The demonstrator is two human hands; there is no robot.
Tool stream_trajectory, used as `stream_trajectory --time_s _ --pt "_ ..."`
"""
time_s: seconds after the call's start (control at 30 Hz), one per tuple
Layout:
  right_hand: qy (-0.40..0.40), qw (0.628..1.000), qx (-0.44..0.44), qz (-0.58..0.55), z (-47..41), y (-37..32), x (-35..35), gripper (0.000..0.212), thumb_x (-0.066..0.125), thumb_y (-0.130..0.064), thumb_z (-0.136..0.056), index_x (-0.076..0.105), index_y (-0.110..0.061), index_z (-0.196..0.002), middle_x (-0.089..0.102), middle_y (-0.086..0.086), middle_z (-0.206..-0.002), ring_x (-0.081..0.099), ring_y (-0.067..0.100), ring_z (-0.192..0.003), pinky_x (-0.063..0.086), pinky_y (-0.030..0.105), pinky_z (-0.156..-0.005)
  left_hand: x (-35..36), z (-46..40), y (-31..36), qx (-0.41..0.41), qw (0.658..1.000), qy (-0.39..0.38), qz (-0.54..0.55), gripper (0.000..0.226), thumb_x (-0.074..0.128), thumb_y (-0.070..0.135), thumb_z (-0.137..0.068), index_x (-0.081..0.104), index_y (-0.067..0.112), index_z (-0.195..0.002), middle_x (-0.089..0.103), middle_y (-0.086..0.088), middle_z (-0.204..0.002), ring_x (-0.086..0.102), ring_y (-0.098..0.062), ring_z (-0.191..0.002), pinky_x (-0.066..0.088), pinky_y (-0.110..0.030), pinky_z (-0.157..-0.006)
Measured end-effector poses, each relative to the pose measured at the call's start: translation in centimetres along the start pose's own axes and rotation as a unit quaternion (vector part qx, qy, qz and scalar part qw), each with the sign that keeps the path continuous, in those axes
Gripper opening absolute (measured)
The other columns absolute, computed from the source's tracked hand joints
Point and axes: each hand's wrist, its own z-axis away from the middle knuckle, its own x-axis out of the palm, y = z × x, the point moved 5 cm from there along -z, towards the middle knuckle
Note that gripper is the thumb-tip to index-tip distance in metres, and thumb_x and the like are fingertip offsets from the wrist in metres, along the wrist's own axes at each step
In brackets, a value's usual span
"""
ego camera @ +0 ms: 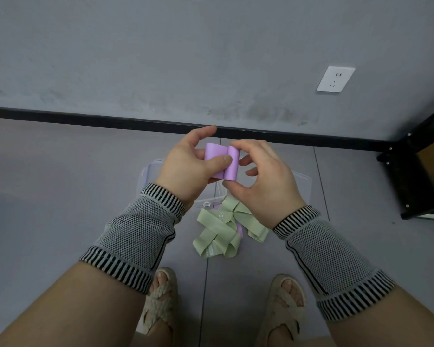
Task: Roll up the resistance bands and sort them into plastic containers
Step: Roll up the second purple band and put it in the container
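A purple resistance band (222, 161), partly rolled, is held in the air above the floor (60, 196), pinched from both sides. The left hand (193, 166) has its grip closed on the flat end, thumb pressed on top; the right hand (263, 181) curls fingers and thumb around the rolled end. Below the hands sit clear plastic containers (303, 181), largely hidden by them. Nearer the feet lies a loose heap of green resistance bands (221, 234), one marked "30", with a bit of purple showing among them. Both forearms wear knit sleeves (135, 231). A white wall socket (336, 78) sits on the grey wall.
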Motion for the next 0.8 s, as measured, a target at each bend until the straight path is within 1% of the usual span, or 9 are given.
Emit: stream_trajectory --time_s 0.07,0.13,0.2,0.27,0.4,0.5,0.6,0.7,0.8 --pt "0.009 1.000 -0.002 0.003 0.0 0.0 -0.1 0.052 0.076 -0.020 -0.074 0.055 -0.022 -0.121 0.053 -0.013 -0.114 0.052 -0.001 -0.090 0.048 0.018 -0.077 -0.1 0.0 0.0 -0.012 1.000 0.007 0.007 0.045 0.067 0.004 -0.082 0.052 0.020 -0.121 0.070 -0.015 -0.091 0.069 -0.023 -0.080 0.058 -0.035 -0.074" --pt "0.014 1.000 -0.003 0.004 0.0 0.0 -0.3 0.052 0.077 -0.019 -0.073 0.055 -0.022 -0.121 0.051 -0.014 -0.112 0.051 -0.002 -0.089 0.049 0.019 -0.076 -0.3 -0.1 0.0 -0.018 1.000 0.014 0.011 0.039 0.066 0.005 -0.084 0.055 0.018 -0.119 0.071 -0.010 -0.085 0.069 -0.016 -0.074 0.058 -0.030 -0.068" --pt "0.009 1.000 -0.006 0.001 0.0 0.0 -0.3 0.056 0.077 -0.019 -0.073 0.053 -0.022 -0.124 0.050 -0.014 -0.113 0.050 -0.002 -0.090 0.047 0.018 -0.077 -0.5 -0.2 0.0 -0.016 1.000 0.017 0.005 0.036 0.064 0.003 -0.085 0.057 0.018 -0.116 0.071 -0.005 -0.077 0.068 -0.014 -0.068 0.057 -0.028 -0.064" --pt "0.001 1.000 -0.013 0.000 0.0 0.0 -0.3 0.059 0.077 -0.018 -0.073 0.053 -0.020 -0.127 0.049 -0.013 -0.114 0.049 -0.002 -0.091 0.045 0.013 -0.077 -0.6 -0.2 0.0 -0.010 1.000 0.020 -0.011 0.033 0.064 0.003 -0.084 0.059 0.021 -0.112 0.071 -0.004 -0.075 0.068 -0.015 -0.068 0.057 -0.029 -0.064" --pt "0.018 0.999 -0.042 -0.006 -0.1 -0.2 -0.7 0.050 0.079 -0.014 -0.066 0.062 -0.015 -0.113 0.054 -0.009 -0.102 0.054 0.002 -0.084 0.047 0.011 -0.077 -0.8 -0.1 0.0 -0.013 1.000 0.025 0.003 0.028 0.062 0.000 -0.085 0.060 0.022 -0.102 0.071 -0.007 -0.078 0.067 -0.018 -0.070 0.058 -0.032 -0.067" --pt "0.039 0.997 -0.054 -0.049 0.0 -0.5 -1.3 0.047 0.078 -0.011 -0.064 0.064 -0.013 -0.109 0.057 -0.006 -0.098 0.060 0.008 -0.081 0.052 0.017 -0.079 -1.1 0.0 0.2 -0.025 0.998 0.019 0.050 0.027 0.061 -0.002 -0.085 0.059 0.018 -0.102 0.070 -0.003 -0.070 0.066 -0.013 -0.063 0.056 -0.026 -0.059" --pt "0.037 0.996 -0.058 -0.064 -0.1 -0.5 -1.7 0.048 0.077 -0.011 -0.064 0.064 -0.011 -0.111 0.057 -0.004 -0.100 0.063 0.010 -0.082 0.054 0.022 -0.080 -1.2 0.0 0.5 -0.031 0.997 0.007 0.071 0.027 0.061 -0.002 -0.085 0.059 0.017 -0.104 0.070 0.000 -0.067 0.066 -0.011 -0.061 0.053 -0.022 -0.055" --pt "0.008 0.998 -0.052 -0.040 0.0 -0.3 -1.2 0.052 0.077 -0.011 -0.067 0.063 -0.014 -0.116 0.054 -0.005 -0.105 0.061 0.010 -0.086 0.054 0.026 -0.083 -0.8 0.3 0.4 -0.025 0.999 0.003 0.045 0.026 0.062 -0.001 -0.084 0.061 0.019 -0.101 0.070 0.000 -0.068 0.066 -0.012 -0.063 0.054 -0.023 -0.055" --pt "-0.018 0.999 -0.028 -0.004 0.1 0.0 -0.5 0.057 0.077 -0.012 -0.071 0.059 -0.018 -0.125 0.047 -0.010 -0.108 0.055 0.004 -0.092 0.051 0.022 -0.085 -0.4 0.4 0.3 -0.010 1.000 0.017 0.015 0.025 0.065 0.001 -0.083 0.061 0.021 -0.099 0.071 0.001 -0.067 0.067 -0.011 -0.064 0.056 -0.026 -0.059"
